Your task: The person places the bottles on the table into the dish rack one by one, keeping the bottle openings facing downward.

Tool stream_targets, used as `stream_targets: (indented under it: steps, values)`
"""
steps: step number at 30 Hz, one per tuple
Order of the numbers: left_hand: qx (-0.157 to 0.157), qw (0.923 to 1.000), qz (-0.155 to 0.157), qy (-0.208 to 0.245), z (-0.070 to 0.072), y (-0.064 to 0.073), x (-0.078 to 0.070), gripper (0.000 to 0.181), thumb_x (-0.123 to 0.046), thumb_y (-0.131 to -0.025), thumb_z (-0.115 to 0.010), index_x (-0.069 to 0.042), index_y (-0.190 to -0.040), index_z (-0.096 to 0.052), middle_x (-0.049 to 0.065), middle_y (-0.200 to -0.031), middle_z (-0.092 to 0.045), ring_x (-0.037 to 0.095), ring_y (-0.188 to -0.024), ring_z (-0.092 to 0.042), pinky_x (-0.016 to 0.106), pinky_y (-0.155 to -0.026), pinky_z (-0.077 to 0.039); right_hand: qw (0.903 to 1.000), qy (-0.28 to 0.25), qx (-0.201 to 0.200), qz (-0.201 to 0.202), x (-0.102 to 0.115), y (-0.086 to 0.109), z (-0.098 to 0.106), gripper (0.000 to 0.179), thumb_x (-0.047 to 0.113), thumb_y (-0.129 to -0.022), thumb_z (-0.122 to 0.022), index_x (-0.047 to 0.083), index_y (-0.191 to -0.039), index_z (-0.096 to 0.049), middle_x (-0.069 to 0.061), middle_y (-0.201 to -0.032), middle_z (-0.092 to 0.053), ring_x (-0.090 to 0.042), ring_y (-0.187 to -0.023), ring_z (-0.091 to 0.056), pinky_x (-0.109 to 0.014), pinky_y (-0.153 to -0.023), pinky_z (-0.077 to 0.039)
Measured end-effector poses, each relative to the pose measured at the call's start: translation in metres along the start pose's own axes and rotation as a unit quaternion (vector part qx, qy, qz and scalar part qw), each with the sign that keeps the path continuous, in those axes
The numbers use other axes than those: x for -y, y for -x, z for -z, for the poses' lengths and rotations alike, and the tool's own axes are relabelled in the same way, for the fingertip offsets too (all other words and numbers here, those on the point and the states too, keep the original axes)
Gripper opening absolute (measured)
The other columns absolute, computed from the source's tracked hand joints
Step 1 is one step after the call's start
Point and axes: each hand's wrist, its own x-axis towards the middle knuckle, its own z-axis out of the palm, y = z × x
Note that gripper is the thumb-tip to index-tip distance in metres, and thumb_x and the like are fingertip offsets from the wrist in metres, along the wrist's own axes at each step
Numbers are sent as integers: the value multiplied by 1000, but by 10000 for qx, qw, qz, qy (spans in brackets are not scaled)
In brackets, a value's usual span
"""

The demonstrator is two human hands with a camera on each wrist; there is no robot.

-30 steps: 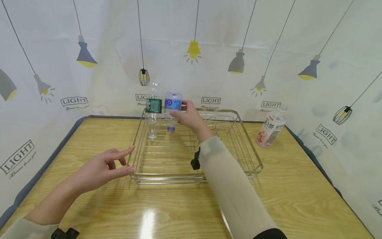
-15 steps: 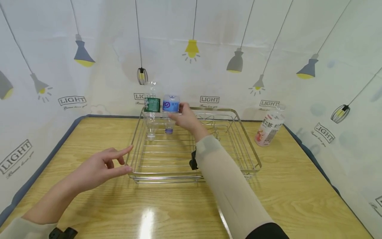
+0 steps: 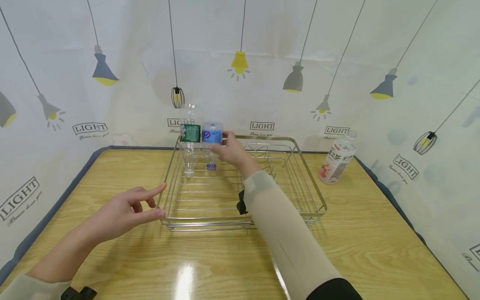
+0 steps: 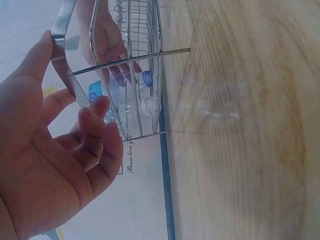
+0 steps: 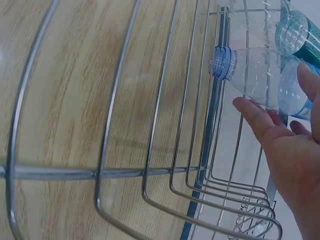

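Observation:
My right hand (image 3: 234, 151) grips a clear plastic bottle (image 3: 212, 136) with a blue label, held upside down in the back left of a metal wire rack (image 3: 210, 218). Its blue cap (image 5: 220, 62) points down near the rack's wires, fingers and thumb on either side of the body. Just left of it, a taller clear bottle (image 3: 191, 133) with a green label also stands inverted in the rack. My left hand (image 3: 121, 214) touches the rack's left rim with index finger and thumb tips, set apart, while its other fingers curl loosely.
A bottle (image 3: 337, 161) with a pink and white label stands upright on the wooden table (image 3: 375, 233), right of the rack. Behind the table hangs a pale cloth (image 3: 210, 33) printed with lamps. Wire loops (image 3: 267, 156) rise inside the rack's back right.
My right hand has lowered the blue-labelled bottle a little within the rack and shifted it slightly left, towards the green-labelled one. The left hand stays at the rim.

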Motion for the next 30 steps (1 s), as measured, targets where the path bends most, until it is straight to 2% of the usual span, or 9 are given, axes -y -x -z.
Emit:
stream_targets:
  steps: [5,14,21,30]
  values:
    - [-25,10000,37,-23,-1,1,0,72,-42,-104,-78,-25,-167,-49,2,-115,-64,12,-75,-52,29,-62,-47,10000,-88,14,-35,-2,-1,0,84,29,-107,-74,11,-172,-22,-21,-164,-45,-37,-142,-59,-49,-113,-57]
    - [-64,10000,-7,20,-1,2,-1,72,-40,-104,-78,-24,-167,-49,3,-114,-64,12,-74,-52,29,-61,-47,9998,-193,84,-44,-1,-3,0,77,21,-109,-71,11,-171,-26,-23,-159,-48,-39,-139,-60,-52,-112,-57]
    - [-79,10000,-15,18,-1,2,-1,71,-39,-103,-78,-23,-167,-50,3,-114,-64,12,-74,-52,29,-62,-47,9999,51,27,-115,-1,-3,0,76,26,-109,-71,14,-171,-28,-20,-159,-50,-37,-139,-61,-49,-109,-59]
    - [-87,10000,-35,13,-1,1,-1,71,-39,-104,-78,-22,-167,-50,3,-114,-65,11,-74,-53,29,-61,-47,9999,93,1,-114,0,-1,1,76,28,-110,-70,14,-171,-28,-20,-161,-50,-37,-141,-60,-49,-110,-59]
